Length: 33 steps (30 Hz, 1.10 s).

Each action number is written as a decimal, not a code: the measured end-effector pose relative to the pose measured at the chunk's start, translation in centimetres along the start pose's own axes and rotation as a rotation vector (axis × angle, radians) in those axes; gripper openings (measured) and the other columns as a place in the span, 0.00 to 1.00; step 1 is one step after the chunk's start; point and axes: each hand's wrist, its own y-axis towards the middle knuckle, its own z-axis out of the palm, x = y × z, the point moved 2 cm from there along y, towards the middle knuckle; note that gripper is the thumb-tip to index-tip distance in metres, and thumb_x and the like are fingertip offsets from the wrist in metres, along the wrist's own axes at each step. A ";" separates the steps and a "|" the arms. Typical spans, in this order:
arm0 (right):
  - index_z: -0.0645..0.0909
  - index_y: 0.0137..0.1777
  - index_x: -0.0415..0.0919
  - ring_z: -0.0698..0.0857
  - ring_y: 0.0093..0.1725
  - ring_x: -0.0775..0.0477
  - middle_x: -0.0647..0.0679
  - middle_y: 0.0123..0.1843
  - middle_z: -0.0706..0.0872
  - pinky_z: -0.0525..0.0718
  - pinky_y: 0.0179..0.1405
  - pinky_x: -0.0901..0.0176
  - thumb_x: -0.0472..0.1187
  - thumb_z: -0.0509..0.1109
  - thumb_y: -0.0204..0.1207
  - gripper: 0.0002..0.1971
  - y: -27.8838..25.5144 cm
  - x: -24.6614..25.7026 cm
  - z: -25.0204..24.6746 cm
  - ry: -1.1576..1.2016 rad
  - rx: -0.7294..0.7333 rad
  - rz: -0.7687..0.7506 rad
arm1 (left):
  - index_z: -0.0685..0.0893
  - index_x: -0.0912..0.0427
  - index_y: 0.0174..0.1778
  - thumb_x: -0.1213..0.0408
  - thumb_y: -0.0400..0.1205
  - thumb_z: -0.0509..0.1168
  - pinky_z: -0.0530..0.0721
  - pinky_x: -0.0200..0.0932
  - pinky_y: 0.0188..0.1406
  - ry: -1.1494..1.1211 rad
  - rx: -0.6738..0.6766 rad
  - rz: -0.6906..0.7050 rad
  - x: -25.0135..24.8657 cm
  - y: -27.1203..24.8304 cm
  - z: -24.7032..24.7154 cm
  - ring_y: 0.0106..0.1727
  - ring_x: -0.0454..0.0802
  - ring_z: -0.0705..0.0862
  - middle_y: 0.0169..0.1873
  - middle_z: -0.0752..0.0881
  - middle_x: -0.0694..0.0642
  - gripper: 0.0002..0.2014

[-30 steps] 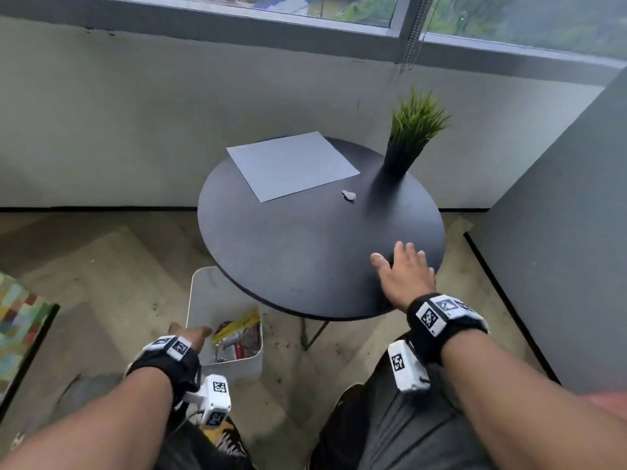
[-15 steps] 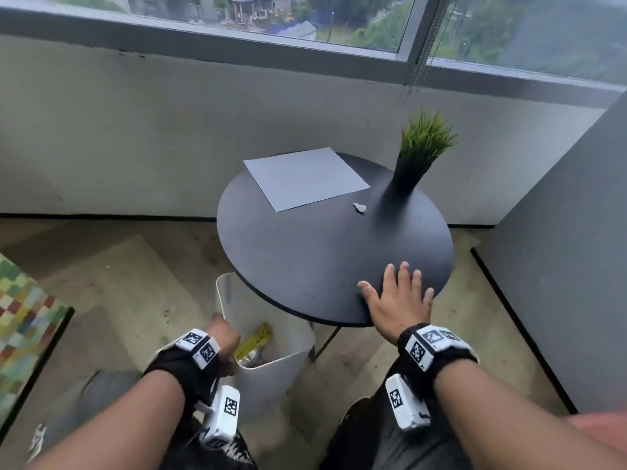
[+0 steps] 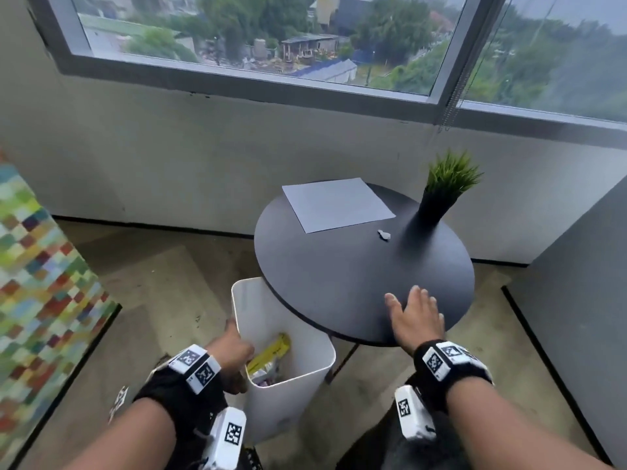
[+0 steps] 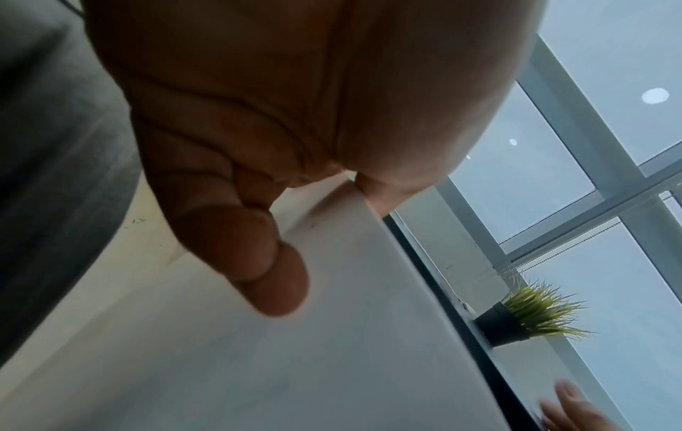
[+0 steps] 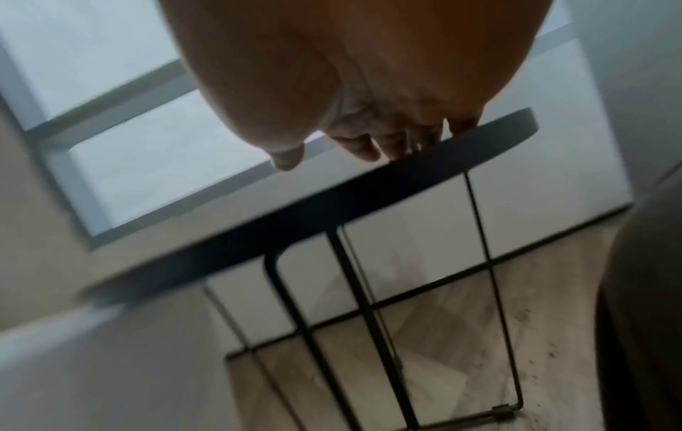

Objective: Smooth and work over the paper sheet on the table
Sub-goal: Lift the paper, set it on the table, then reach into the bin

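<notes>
Black and round, the table fills the middle of the head view, and on its far left part, toward the window, lies the paper sheet, flat and apart from both hands. Its long axis seems to run from the far left corner toward the near right, so the sheet sits skewed to the table's near edge, one corner pointing at the plant pot; wide-angle distortion makes this uncertain. No crease or curl shows from here.

As for progress, I judge the smoothing not yet begun: neither hand touches the paper. A white bin stands on the floor, partly under the table's near left edge, and the left hand grips its rim, thumb on one side and fingers curled over the wall. The right hand rests flat on the table's near edge, fingers straight and slightly spread. A small pale scrap lies between the sheet and the pot.

What is left is the whole working-over, once a hand reaches across to the sheet.
</notes>
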 end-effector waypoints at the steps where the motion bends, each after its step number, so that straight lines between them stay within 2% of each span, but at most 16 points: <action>1: 0.49 0.86 0.44 0.45 0.86 0.40 0.46 0.88 0.47 0.46 0.83 0.35 0.69 0.45 0.80 0.41 -0.2 0.0 0.8 -0.059 0.024 0.007 | 0.54 0.51 0.80 0.74 0.78 0.59 0.83 0.52 0.20 -0.015 0.012 -0.011 0.1 -0.1 0.2 0.22 0.66 0.84 0.50 0.81 0.76 0.35; 6: 0.38 0.86 0.48 0.29 0.84 0.41 0.48 0.86 0.31 0.28 0.79 0.34 0.76 0.31 0.72 0.47 -7.0 6.8 6.6 -0.232 0.145 -0.414 | 0.55 0.50 0.81 0.67 0.66 0.59 0.84 0.55 0.26 -0.072 0.076 -0.024 -0.4 -0.7 0.6 0.23 0.67 0.84 0.53 0.82 0.75 0.44; 8: 0.37 0.86 0.49 0.32 0.85 0.46 0.50 0.87 0.35 0.31 0.82 0.41 0.76 0.33 0.72 0.47 -8.9 8.6 6.1 -0.196 0.310 -0.650 | 0.55 0.49 0.82 0.67 0.67 0.60 0.83 0.51 0.24 -0.080 0.097 -0.021 -0.4 -0.8 0.7 0.23 0.66 0.84 0.53 0.83 0.74 0.43; 10: 0.43 0.87 0.51 0.44 0.86 0.53 0.53 0.88 0.47 0.40 0.84 0.55 0.73 0.47 0.76 0.44 -7.9 8.7 4.0 -0.032 0.389 -0.746 | 0.56 0.49 0.82 0.68 0.69 0.61 0.83 0.51 0.23 -0.069 0.091 -0.016 -0.3 -0.9 0.6 0.25 0.65 0.84 0.52 0.83 0.73 0.43; 12: 0.49 0.86 0.50 0.52 0.86 0.52 0.53 0.87 0.53 0.49 0.84 0.54 0.67 0.57 0.80 0.40 -3.8 7.0 1.9 0.089 0.241 -0.605 | 0.55 0.48 0.83 0.67 0.67 0.61 0.86 0.55 0.25 -0.058 0.086 -0.029 0.2 -0.6 0.6 0.27 0.67 0.85 0.54 0.82 0.72 0.45; 14: 0.50 0.86 0.47 0.50 0.86 0.47 0.50 0.88 0.52 0.51 0.83 0.39 0.67 0.54 0.80 0.40 0.5 4.6 0.5 -0.015 0.043 -0.292 | 0.54 0.48 0.84 0.68 0.68 0.61 0.87 0.56 0.25 -0.046 0.094 -0.046 0.4 -0.5 0.7 0.27 0.68 0.86 0.54 0.82 0.72 0.45; 16: 0.48 0.86 0.47 0.43 0.86 0.41 0.50 0.88 0.46 0.45 0.82 0.31 0.70 0.48 0.79 0.41 2.0 3.9 1.1 -0.113 0.070 -0.065 | 0.54 0.48 0.84 0.67 0.68 0.62 0.88 0.57 0.27 -0.018 0.100 -0.054 0.5 -0.4 0.7 0.31 0.70 0.87 0.54 0.82 0.71 0.45; 18: 0.44 0.86 0.48 0.36 0.86 0.40 0.51 0.88 0.38 0.37 0.81 0.31 0.72 0.42 0.78 0.43 0.8 5.7 3.4 -0.175 0.120 -0.172 | 0.55 0.48 0.84 0.64 0.65 0.62 0.91 0.59 0.31 0.003 0.112 -0.048 0.3 -0.4 0.6 0.37 0.70 0.89 0.55 0.83 0.69 0.47; 21: 0.38 0.86 0.49 0.29 0.84 0.44 0.51 0.86 0.31 0.31 0.81 0.34 0.74 0.37 0.76 0.44 -3.8 9.8 6.4 -0.250 0.210 -0.573 | 0.57 0.44 0.83 0.63 0.64 0.62 0.88 0.55 0.26 -0.013 0.104 -0.042 0.3 -0.1 0.6 0.33 0.70 0.88 0.52 0.84 0.69 0.47; 23: 0.39 0.86 0.49 0.32 0.85 0.47 0.51 0.87 0.34 0.35 0.82 0.36 0.75 0.37 0.76 0.45 -6.1 11.5 6.4 -0.274 0.314 -0.793 | 0.58 0.44 0.83 0.64 0.63 0.62 0.87 0.55 0.24 -0.033 0.088 -0.042 0.4 0.2 0.5 0.31 0.72 0.88 0.51 0.84 0.71 0.47; 25: 0.40 0.86 0.51 0.34 0.85 0.50 0.53 0.88 0.38 0.35 0.83 0.37 0.76 0.35 0.72 0.46 -5.9 11.7 5.2 -0.276 0.298 -0.895 | 0.59 0.44 0.83 0.64 0.63 0.62 0.87 0.59 0.26 -0.039 0.079 -0.038 0.5 0.5 0.4 0.35 0.77 0.89 0.51 0.84 0.71 0.47; 26: 0.41 0.86 0.53 0.34 0.85 0.50 0.54 0.88 0.38 0.35 0.82 0.35 0.76 0.36 0.72 0.45 -4.8 11.3 4.5 -0.251 0.228 -0.841 | 0.59 0.44 0.83 0.64 0.63 0.62 0.87 0.61 0.27 -0.037 0.075 -0.046 0.5 0.5 0.3 0.38 0.79 0.89 0.52 0.84 0.71 0.47; 28: 0.42 0.86 0.55 0.34 0.85 0.47 0.54 0.87 0.37 0.34 0.80 0.30 0.73 0.42 0.77 0.41 -1.5 9.6 3.4 -0.184 0.117 -0.539 | 0.58 0.43 0.82 0.63 0.64 0.61 0.88 0.64 0.30 -0.045 0.078 -0.065 0.5 0.3 0.2 0.39 0.79 0.89 0.53 0.84 0.70 0.46; 30: 0.43 0.86 0.55 0.34 0.85 0.41 0.50 0.88 0.36 0.35 0.78 0.26 0.72 0.43 0.78 0.39 0.3 8.1 3.5 -0.166 0.125 -0.259 | 0.57 0.41 0.81 0.63 0.65 0.61 0.88 0.65 0.33 -0.054 0.074 -0.077 0.5 0.0 0.2 0.36 0.76 0.89 0.52 0.85 0.71 0.45; 31: 0.43 0.86 0.55 0.33 0.85 0.39 0.49 0.87 0.35 0.34 0.77 0.24 0.72 0.41 0.78 0.39 0.1 8.1 4.0 -0.185 0.145 -0.240 | 0.58 0.39 0.80 0.63 0.65 0.61 0.88 0.65 0.33 -0.063 0.081 -0.080 0.5 0.0 0.2 0.37 0.76 0.89 0.53 0.85 0.71 0.44; 33: 0.40 0.85 0.57 0.29 0.84 0.37 0.49 0.86 0.31 0.30 0.76 0.25 0.71 0.38 0.78 0.38 -2.1 9.4 5.9 -0.253 0.156 -0.391 | 0.59 0.35 0.74 0.63 0.62 0.65 0.89 0.64 0.35 -0.071 0.088 -0.067 0.8 0.6 0.1 0.40 0.77 0.90 0.54 0.85 0.70 0.44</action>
